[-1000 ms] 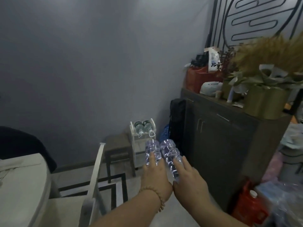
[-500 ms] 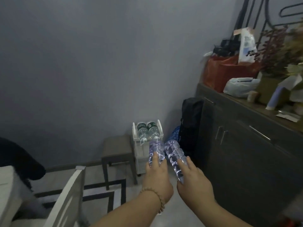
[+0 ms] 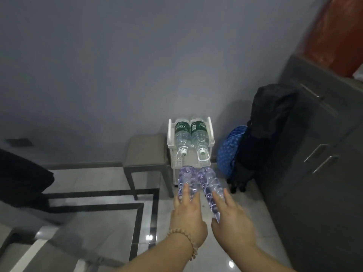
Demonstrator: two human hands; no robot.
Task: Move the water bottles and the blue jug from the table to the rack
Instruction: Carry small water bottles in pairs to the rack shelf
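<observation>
My left hand grips a clear ribbed water bottle that points forward. Beside it, my right hand grips a second clear ribbed bottle, held the same way. Both bottles' far ends are just in front of a small white rack that stands on the floor against the grey wall. On the rack's top tier lie two green-labelled water bottles side by side, caps toward me. The blue jug is not in view.
A grey stool stands left of the rack. A blue dotted bag and a black bag lean right of it against a dark cabinet. A red bag tops the cabinet. A chair is at lower left.
I have moved closer to the rack, which now looks larger and nearer. Both hands keep hold of their bottles, whose far ends now nearly reach the rack's front.
</observation>
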